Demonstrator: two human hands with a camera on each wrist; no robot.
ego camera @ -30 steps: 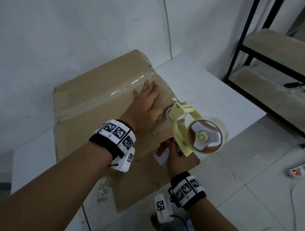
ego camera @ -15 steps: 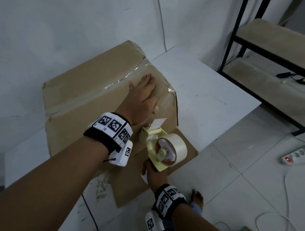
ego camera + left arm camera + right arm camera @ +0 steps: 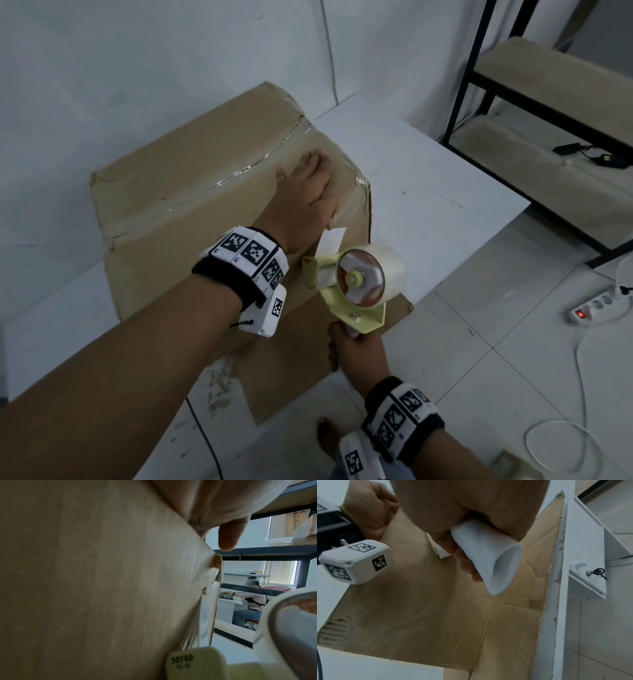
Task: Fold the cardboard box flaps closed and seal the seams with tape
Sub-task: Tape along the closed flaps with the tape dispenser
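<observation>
A brown cardboard box (image 3: 191, 192) sits on a white table (image 3: 431, 192), its top flaps folded shut with clear tape along the middle seam. My left hand (image 3: 305, 202) lies flat on the top near the right front corner, fingers straight. My right hand (image 3: 356, 349) grips the white handle (image 3: 488, 561) of a pale yellow tape dispenser (image 3: 356, 284) with a clear tape roll (image 3: 383, 267), held against the box's front side below the left hand. A loose tape end sticks up from the dispenser. In the left wrist view the box (image 3: 85, 588) fills the left.
One lower flap (image 3: 308, 356) of the box lies spread on the table toward me. A black metal shelf (image 3: 534, 89) stands at the right. A power strip (image 3: 596, 305) and white cable lie on the tiled floor. Another person (image 3: 252, 600) sits far off.
My right hand has brought the tape dispenser down from beside the box top and in against the box's front side. The left hand stays flat on the box.
</observation>
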